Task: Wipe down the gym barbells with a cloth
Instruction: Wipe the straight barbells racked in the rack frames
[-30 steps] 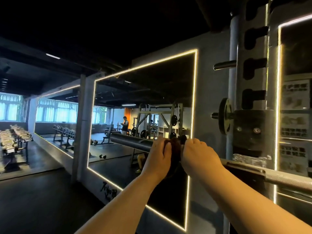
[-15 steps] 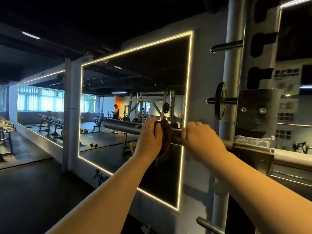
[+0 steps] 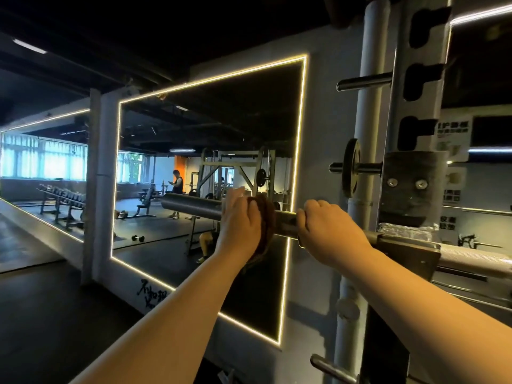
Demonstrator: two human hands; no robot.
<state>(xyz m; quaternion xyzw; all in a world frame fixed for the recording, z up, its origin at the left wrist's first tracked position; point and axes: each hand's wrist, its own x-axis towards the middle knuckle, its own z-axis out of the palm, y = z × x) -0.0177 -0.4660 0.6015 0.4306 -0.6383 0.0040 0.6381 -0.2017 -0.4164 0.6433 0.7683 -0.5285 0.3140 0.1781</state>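
Observation:
A steel barbell lies across the rack at chest height, its thick sleeve (image 3: 191, 207) pointing left and its knurled shaft (image 3: 471, 256) running off to the right. My left hand (image 3: 241, 225) wraps a dark brown cloth (image 3: 264, 217) around the sleeve. A little to the right, my right hand (image 3: 329, 231) grips the inner end of the sleeve near the collar, knuckles up. A short bare stretch of sleeve shows between the two hands.
A grey rack upright (image 3: 360, 189) with pegs and a small weight plate (image 3: 350, 167) stands just behind the bar. A light-framed wall mirror (image 3: 194, 134) reflects the gym and a standing person (image 3: 177, 184). The bar rests in a hook (image 3: 407, 245).
My left hand with the cloth has slid left along the sleeve, away from my right hand, opening a gap between them. The view has shifted slightly.

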